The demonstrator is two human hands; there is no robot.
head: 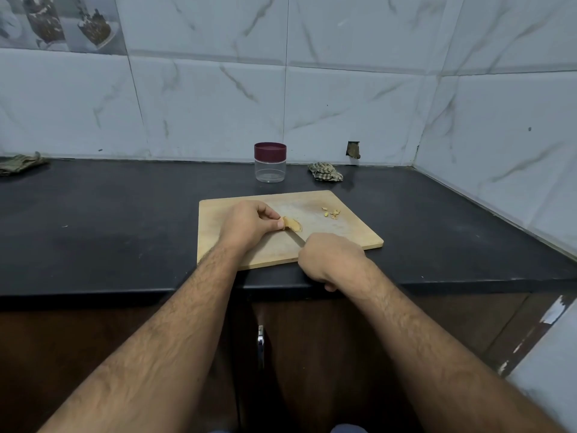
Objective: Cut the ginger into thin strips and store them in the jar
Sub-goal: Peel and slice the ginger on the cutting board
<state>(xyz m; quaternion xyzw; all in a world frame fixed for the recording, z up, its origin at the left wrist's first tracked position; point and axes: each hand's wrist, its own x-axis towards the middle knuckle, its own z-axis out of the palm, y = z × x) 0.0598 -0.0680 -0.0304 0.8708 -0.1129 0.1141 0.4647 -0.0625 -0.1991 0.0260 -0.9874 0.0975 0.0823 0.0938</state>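
Left hand pinching ginger on board, right hand gripping knife (jar lidded)

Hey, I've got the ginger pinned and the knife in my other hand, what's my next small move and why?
Probably press the knife down for a thin slice off the ginger. Your left hand pinches its far end, your right hand holds the handle, and only a few cut bits lie on the board.

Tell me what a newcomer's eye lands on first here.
The two hands at the middle of the board: the left hand pinches the ginger, and the right hand grips a knife next to it. Behind the board, a clear jar with a maroon lid stands on the dark counter.
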